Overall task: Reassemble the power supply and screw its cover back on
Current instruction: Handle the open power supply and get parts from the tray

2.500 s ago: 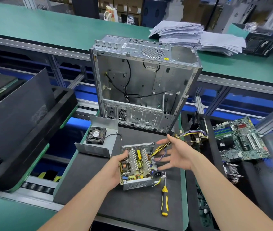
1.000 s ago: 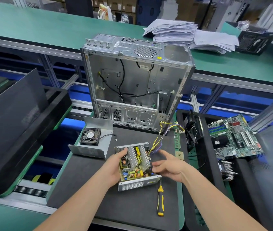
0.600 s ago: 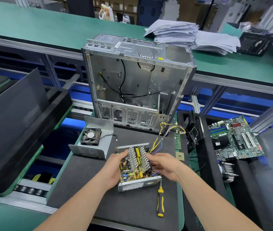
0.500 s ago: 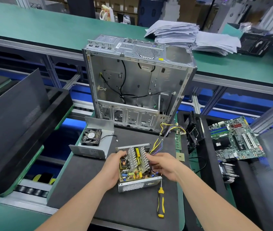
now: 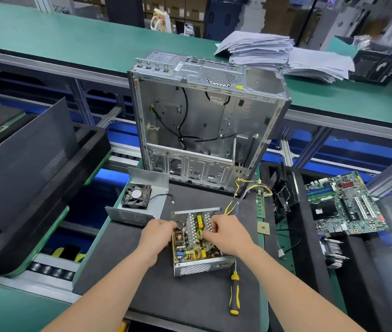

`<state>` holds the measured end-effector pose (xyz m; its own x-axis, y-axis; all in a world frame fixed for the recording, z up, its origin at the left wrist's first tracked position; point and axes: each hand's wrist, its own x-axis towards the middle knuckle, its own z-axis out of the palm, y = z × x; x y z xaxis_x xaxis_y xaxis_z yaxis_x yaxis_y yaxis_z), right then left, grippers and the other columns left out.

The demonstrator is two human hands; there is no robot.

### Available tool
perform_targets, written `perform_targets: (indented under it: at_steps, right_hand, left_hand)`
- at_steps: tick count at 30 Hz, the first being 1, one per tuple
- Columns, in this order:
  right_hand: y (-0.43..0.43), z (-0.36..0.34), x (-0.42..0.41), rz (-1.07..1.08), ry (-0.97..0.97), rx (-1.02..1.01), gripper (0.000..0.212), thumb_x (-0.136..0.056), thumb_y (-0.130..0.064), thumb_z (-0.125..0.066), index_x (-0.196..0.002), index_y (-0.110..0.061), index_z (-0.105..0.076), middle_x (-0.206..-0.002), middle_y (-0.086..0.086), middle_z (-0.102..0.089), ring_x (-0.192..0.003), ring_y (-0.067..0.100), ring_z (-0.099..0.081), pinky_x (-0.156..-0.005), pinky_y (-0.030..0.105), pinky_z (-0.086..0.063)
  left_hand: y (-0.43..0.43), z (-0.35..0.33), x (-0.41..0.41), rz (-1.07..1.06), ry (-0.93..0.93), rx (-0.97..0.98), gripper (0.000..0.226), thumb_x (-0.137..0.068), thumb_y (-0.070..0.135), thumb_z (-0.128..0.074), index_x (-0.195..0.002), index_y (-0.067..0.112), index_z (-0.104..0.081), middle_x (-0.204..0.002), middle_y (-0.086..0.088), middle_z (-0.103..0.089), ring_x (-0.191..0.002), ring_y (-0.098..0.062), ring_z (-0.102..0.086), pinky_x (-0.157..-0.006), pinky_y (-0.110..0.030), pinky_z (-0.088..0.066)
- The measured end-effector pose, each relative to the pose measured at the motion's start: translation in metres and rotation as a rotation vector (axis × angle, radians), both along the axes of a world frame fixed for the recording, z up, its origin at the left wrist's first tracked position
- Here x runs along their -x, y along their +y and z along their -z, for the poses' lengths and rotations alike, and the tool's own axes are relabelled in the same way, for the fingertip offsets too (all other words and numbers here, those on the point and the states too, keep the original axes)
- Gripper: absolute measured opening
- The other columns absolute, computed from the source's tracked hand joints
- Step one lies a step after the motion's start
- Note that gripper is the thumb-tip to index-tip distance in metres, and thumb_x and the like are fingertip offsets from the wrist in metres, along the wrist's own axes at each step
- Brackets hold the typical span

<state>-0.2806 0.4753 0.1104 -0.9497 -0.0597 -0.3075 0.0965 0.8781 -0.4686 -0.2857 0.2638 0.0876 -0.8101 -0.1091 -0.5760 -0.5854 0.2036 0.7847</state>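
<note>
The open power supply point(image 5: 196, 256), a metal box with its circuit board and heat sinks bare, lies on the black mat point(image 5: 178, 295). My left hand point(image 5: 157, 236) grips its left wall, fingers curled over the edge. My right hand point(image 5: 226, 232) lies over the board's right side, fingertips curled down among the heat sinks. Its yellow and purple wire bundle point(image 5: 240, 195) trails up to the right. The cover point(image 5: 142, 202), a bent metal sheet with a black fan point(image 5: 136, 194) on it, sits to the upper left. A yellow-and-black screwdriver point(image 5: 234, 292) lies at the lower right.
An empty computer case point(image 5: 204, 121) stands upright behind the mat. A motherboard point(image 5: 343, 204) rests on the black tray at right, a small chip point(image 5: 263, 227) by the mat's edge. Black trays point(image 5: 22, 176) fill the left. Paper stacks point(image 5: 286, 55) lie on the green bench.
My right hand let the wire bundle go, came down and moved left onto the board's heat sinks. My left hand slid further over the left wall. The supply has barely shifted.
</note>
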Motion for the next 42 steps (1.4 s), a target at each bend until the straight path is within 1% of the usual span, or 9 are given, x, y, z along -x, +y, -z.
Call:
perform_targets:
  at_steps: [3,7,10,16,23,29,33,38,42]
  right_hand:
    - [-0.005,0.003,-0.006,0.044,0.052,-0.055,0.026,-0.084,-0.04,-0.057,-0.071,-0.022,-0.042,-0.073,-0.002,-0.058,-0.072,0.024,-0.057,-0.064,0.035,-0.045]
    - [-0.01,0.013,-0.012,0.05,0.095,-0.094,0.025,-0.082,-0.039,-0.053,-0.072,-0.02,-0.04,-0.075,0.002,-0.059,-0.074,0.03,-0.058,-0.068,0.038,-0.051]
    - [-0.012,0.014,-0.012,0.05,0.105,-0.104,0.025,-0.083,-0.037,-0.053,-0.071,-0.02,-0.039,-0.074,0.003,-0.057,-0.073,0.032,-0.057,-0.068,0.038,-0.052]
    - [-0.012,0.013,-0.013,0.08,0.123,-0.084,0.026,-0.086,-0.034,-0.054,-0.072,-0.018,-0.04,-0.072,0.006,-0.057,-0.072,0.032,-0.056,-0.063,0.037,-0.046]
    - [-0.015,0.012,-0.013,0.12,0.111,-0.012,0.025,-0.089,-0.032,-0.056,-0.074,-0.014,-0.047,-0.071,0.008,-0.06,-0.071,0.03,-0.059,-0.067,0.043,-0.054]
    - [-0.013,0.015,-0.012,0.117,0.099,0.025,0.027,-0.089,-0.031,-0.059,-0.071,-0.016,-0.045,-0.067,0.005,-0.056,-0.061,0.02,-0.049,-0.058,0.037,-0.045]
    - [-0.007,0.01,-0.01,0.142,0.082,0.086,0.037,-0.09,-0.04,-0.065,-0.066,-0.018,-0.047,-0.06,-0.002,-0.056,-0.057,0.013,-0.05,-0.053,0.029,-0.041]
    - [0.019,0.009,-0.009,0.651,0.219,0.391,0.036,-0.091,-0.029,-0.053,-0.074,0.001,-0.062,-0.065,0.015,-0.069,-0.05,0.012,-0.068,-0.061,0.046,-0.056]
    - [0.045,0.015,0.012,0.908,0.013,0.734,0.011,-0.103,-0.017,-0.057,-0.105,-0.008,-0.061,-0.092,0.01,-0.069,-0.062,0.021,-0.062,-0.056,0.033,-0.051]
  left_hand:
    - [-0.006,0.004,0.001,-0.033,-0.03,-0.038,0.016,-0.09,0.019,-0.062,-0.076,0.012,-0.068,-0.071,-0.005,-0.062,-0.065,-0.022,-0.054,-0.069,-0.033,-0.05]
    - [-0.01,0.006,-0.01,0.068,0.028,0.036,0.026,-0.092,0.013,-0.056,-0.092,0.029,-0.076,-0.08,0.004,-0.074,-0.075,-0.02,-0.066,-0.083,-0.038,-0.06]
    - [-0.013,0.007,-0.016,0.117,0.081,0.14,0.033,-0.089,0.009,-0.054,-0.113,0.024,-0.072,-0.099,-0.002,-0.077,-0.096,-0.024,-0.073,-0.095,-0.041,-0.059]
    - [-0.013,0.009,-0.014,0.1,0.097,0.131,0.023,-0.085,0.009,-0.082,-0.103,0.015,-0.07,-0.084,-0.003,-0.078,-0.068,-0.019,-0.077,-0.071,-0.025,-0.062]
    - [-0.013,0.008,-0.014,0.113,0.091,0.126,0.016,-0.086,-0.005,-0.075,-0.099,0.002,-0.075,-0.082,-0.011,-0.076,-0.057,-0.013,-0.073,-0.056,-0.016,-0.056]
    - [-0.01,0.006,-0.01,0.117,0.069,0.118,0.013,-0.087,-0.002,-0.069,-0.093,0.007,-0.077,-0.087,-0.01,-0.079,-0.073,-0.022,-0.078,-0.067,-0.026,-0.064]
    - [-0.006,0.004,-0.007,0.08,0.036,0.079,0.022,-0.091,0.028,-0.07,-0.09,0.008,-0.076,-0.088,-0.009,-0.079,-0.069,-0.019,-0.078,-0.072,-0.038,-0.066]
    - [0.0,0.002,-0.006,0.186,0.097,0.235,0.04,-0.087,0.049,-0.074,-0.106,0.016,-0.063,-0.094,0.001,-0.074,-0.085,-0.017,-0.073,-0.08,-0.036,-0.061]
    - [0.007,-0.003,-0.004,0.27,0.228,0.303,0.057,-0.089,0.038,-0.074,-0.14,0.022,-0.051,-0.116,0.007,-0.067,-0.099,-0.01,-0.061,-0.082,-0.024,-0.043]
